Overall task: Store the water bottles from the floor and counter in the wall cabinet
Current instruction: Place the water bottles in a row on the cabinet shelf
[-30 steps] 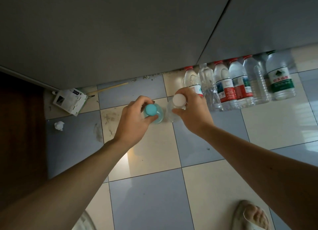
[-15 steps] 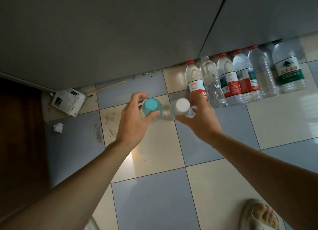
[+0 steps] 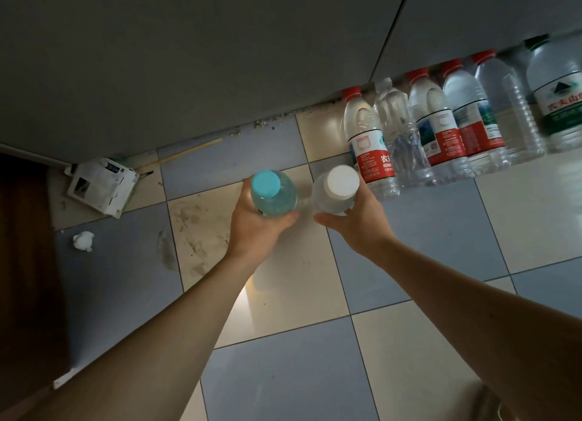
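Note:
My left hand (image 3: 255, 228) grips a clear bottle with a turquoise cap (image 3: 271, 191), held upright above the tiled floor. My right hand (image 3: 359, 219) grips a clear bottle with a white cap (image 3: 336, 189) right beside it. I see both bottles from above, caps toward me. Against the base of the grey cabinet stands a row of several water bottles: a red-capped one with a red label (image 3: 368, 143) nearest my right hand, more red-capped ones (image 3: 434, 127), and a larger green-labelled bottle (image 3: 560, 96) at the far right.
Grey cabinet fronts (image 3: 189, 58) fill the top of the view. On the checkered tile floor (image 3: 283, 373) lie a white opened box (image 3: 100, 186), a crumpled white paper (image 3: 83, 241) and a thin stick (image 3: 185, 154). Dark wood (image 3: 22, 263) borders the left.
Both hands have lifted the two bottles off the floor toward me, and the grips have slid from the caps down to the bottle bodies. The view has shifted so the bottle row sits further right.

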Available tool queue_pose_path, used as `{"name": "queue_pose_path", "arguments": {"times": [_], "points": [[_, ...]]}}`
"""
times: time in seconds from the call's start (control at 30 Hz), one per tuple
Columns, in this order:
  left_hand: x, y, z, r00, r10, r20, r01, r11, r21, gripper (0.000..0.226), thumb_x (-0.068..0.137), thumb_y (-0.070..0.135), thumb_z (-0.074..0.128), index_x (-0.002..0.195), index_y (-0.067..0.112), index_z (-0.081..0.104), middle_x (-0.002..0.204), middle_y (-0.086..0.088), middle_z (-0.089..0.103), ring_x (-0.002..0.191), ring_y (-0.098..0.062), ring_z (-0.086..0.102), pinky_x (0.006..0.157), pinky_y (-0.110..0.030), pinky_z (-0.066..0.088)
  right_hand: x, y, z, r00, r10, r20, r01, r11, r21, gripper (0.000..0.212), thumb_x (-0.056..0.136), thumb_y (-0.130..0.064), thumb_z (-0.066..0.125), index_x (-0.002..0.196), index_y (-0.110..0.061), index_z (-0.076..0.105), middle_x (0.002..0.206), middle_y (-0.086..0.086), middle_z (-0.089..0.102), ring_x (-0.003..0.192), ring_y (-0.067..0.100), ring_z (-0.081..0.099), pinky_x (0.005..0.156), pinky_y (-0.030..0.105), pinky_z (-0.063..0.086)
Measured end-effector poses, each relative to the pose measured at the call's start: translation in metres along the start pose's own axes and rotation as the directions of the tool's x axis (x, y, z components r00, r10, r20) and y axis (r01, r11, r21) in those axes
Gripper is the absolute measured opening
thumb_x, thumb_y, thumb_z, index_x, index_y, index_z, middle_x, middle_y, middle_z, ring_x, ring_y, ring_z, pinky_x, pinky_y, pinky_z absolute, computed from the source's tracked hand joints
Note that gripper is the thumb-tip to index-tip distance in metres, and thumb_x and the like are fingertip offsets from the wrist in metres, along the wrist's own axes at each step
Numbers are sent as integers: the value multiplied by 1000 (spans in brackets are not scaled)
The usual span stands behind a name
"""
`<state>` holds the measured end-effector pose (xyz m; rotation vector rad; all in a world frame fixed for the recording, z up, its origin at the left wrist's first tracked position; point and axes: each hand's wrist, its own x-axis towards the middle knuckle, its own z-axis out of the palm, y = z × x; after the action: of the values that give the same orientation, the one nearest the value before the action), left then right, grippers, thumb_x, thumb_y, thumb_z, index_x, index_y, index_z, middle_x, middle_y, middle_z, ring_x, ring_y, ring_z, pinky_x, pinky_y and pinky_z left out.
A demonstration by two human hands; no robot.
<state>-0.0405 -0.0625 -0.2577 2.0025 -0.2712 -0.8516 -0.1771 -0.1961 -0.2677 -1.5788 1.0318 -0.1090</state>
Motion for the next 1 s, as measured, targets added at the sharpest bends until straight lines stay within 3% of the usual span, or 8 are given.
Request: {"name": "queue_pose_path", "arguments": {"times": [0.1, 0.23, 0.33, 0.43, 0.7, 0.8, 0.9, 1.0], "points": [[-1, -2, 0, 1000, 7, -7, -7, 1000, 0, 68, 67, 16, 93, 127, 17, 60, 116, -2, 68, 109, -18, 65, 94, -38, 57, 2, -1, 2, 1000, 10, -8, -10, 1000, 16, 74, 71, -10, 89, 132, -26, 50, 111, -18, 58, 112, 10, 56, 87, 17, 47], [-7, 5, -3, 1000, -10, -18, 9, 999, -32, 66, 69, 16, 92, 127, 18, 59, 116, 1, 69, 109, -16, 65, 94, -34, 55, -6, -13, 0, 999, 44, -8, -44, 998, 52, 71, 70, -14, 90, 131, -20, 54, 117, -6, 63, 112, 16, 59, 96, 37, 54], [-18, 18, -13, 999, -41, -35, 39, 998, -58, 62, 70, 15, 92, 123, 17, 61, 111, 4, 71, 102, -10, 67, 88, -26, 55, -20, -31, -8, 998, 57, -5, -56, 996, 64, 73, 69, -14, 91, 132, -20, 55, 118, -4, 65, 111, 17, 61, 97, 39, 55], [-34, 43, -27, 998, -52, -41, 48, 995, -91, 53, 69, 11, 91, 115, 16, 64, 102, 10, 73, 89, 2, 69, 72, -10, 52, -36, -60, -23, 999, 38, 0, -38, 998, 42, 73, 68, -15, 92, 132, -21, 55, 114, -8, 66, 108, 13, 62, 96, 36, 55], [-99, 167, -83, 1000, -26, -8, 25, 993, -117, 47, 71, 18, 90, 107, 32, 63, 91, 29, 71, 87, 11, 66, 65, -2, 47, -90, -189, -72, 996, -66, 56, 66, 998, -1, 71, 69, -20, 92, 130, -21, 54, 113, -9, 65, 107, 10, 62, 88, 22, 51], [-134, 220, -111, 1000, 2, -16, -4, 994, -107, 53, 70, 25, 91, 114, 29, 63, 97, 26, 71, 91, 9, 66, 66, -4, 48, -123, -244, -91, 994, -78, 76, 78, 997, 4, 70, 70, -23, 92, 128, -29, 54, 111, -17, 65, 107, 7, 62, 88, 18, 52], [-172, 281, -143, 999, 36, -17, -37, 991, -131, 53, 69, 26, 92, 114, 30, 64, 100, 22, 73, 95, 4, 68, 71, -11, 52, -162, -307, -113, 989, -106, 99, 102, 994, 45, 67, 70, -23, 92, 119, -44, 51, 103, -34, 64, 102, -11, 60, 74, 4, 50], [-220, 348, -182, 997, 65, -29, -69, 987, -147, 52, 70, 25, 91, 113, 33, 63, 101, 23, 71, 96, 6, 66, 73, -11, 50, -209, -380, -140, 985, -124, 124, 115, 990, 78, 69, 70, -24, 92, 124, -41, 52, 107, -28, 65, 104, -6, 62, 75, 9, 53]]}}
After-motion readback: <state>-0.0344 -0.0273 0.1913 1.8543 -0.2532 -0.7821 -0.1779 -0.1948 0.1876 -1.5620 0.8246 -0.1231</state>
